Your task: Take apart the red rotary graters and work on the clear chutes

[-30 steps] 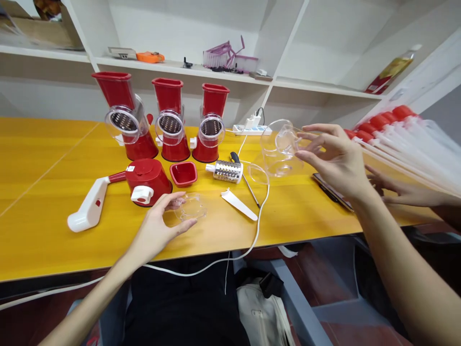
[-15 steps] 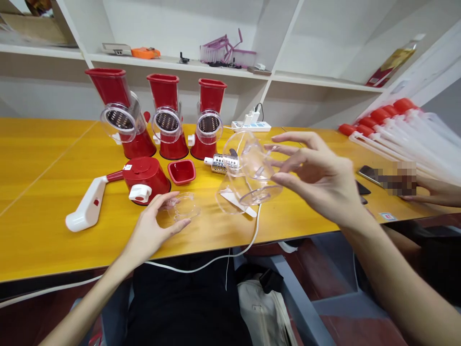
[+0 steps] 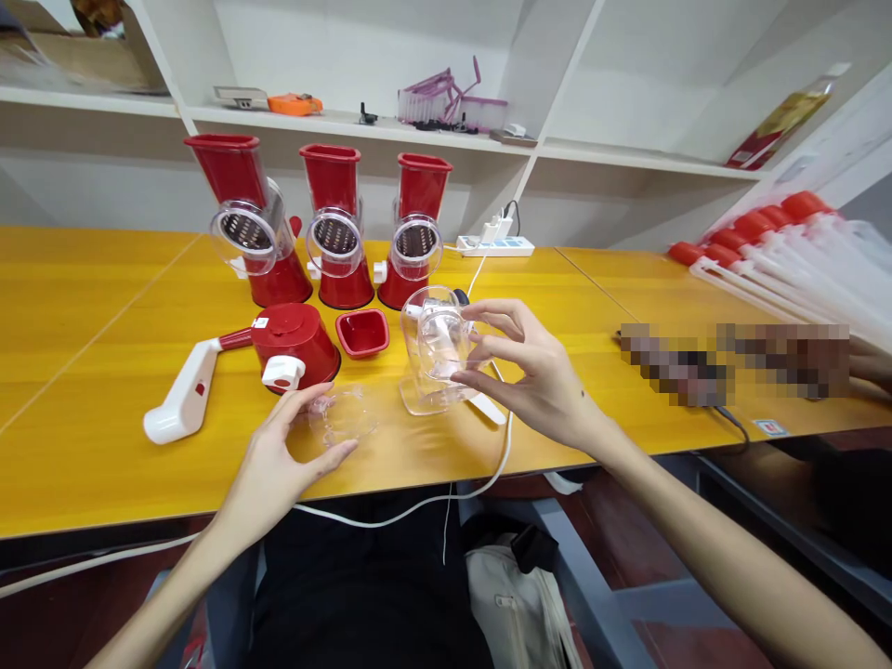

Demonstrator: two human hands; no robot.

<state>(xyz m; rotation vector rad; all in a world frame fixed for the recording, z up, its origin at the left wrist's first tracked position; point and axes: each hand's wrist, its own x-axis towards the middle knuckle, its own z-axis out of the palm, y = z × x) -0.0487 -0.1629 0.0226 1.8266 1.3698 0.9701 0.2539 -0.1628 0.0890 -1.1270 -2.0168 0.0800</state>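
My left hand [image 3: 275, 460] curls its fingers and thumb around a clear round plastic part [image 3: 343, 416] low over the table's near side. My right hand [image 3: 533, 372] grips a clear plastic grater housing [image 3: 418, 358] at its round side opening. The housing's squared end is down at the table; whether it touches, I cannot tell. Behind the left hand stands a red grater base [image 3: 289, 334] with a white knob and a white crank handle [image 3: 182, 395]. A small red cup [image 3: 362, 333] lies between the base and the housing. The metal drum is mostly hidden behind the housing.
Three assembled red rotary graters [image 3: 338, 223] stand at the back below a white shelf. A power strip [image 3: 494, 246] sits to their right. A white cable [image 3: 418, 513] runs along the table's front edge. Red-capped clear items [image 3: 780, 232] and another person's blurred hand are at right.
My right hand has moved left and down with the clear housing, turning it. My left hand and the clear round part have shifted slightly left. The view has turned a little left.
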